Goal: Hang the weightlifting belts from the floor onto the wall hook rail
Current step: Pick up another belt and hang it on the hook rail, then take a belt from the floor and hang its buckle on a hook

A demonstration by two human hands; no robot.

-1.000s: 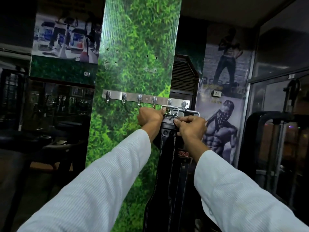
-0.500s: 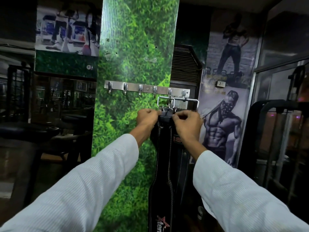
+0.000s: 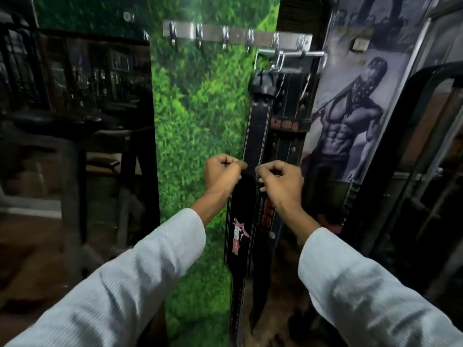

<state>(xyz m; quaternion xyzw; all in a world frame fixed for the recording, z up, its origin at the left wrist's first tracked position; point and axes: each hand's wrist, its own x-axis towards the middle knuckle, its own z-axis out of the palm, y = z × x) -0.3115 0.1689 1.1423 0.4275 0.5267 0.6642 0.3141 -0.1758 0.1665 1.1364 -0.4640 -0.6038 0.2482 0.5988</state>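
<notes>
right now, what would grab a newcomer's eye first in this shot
Probably the bright green grass-print panel down the middle, with a metal hook rail across its top. A black belt hangs by its buckle from the rail's right end, another belt beside it. Lower down, the left hand and right hand flank the front belt, fingers curled at its edges.

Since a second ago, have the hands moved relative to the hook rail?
Yes. Both the left hand and right hand have dropped well below the hook rail, down the hanging belt.

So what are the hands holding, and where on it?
Both the left hand and right hand pinch the front belt by its side edges, midway down.
</notes>
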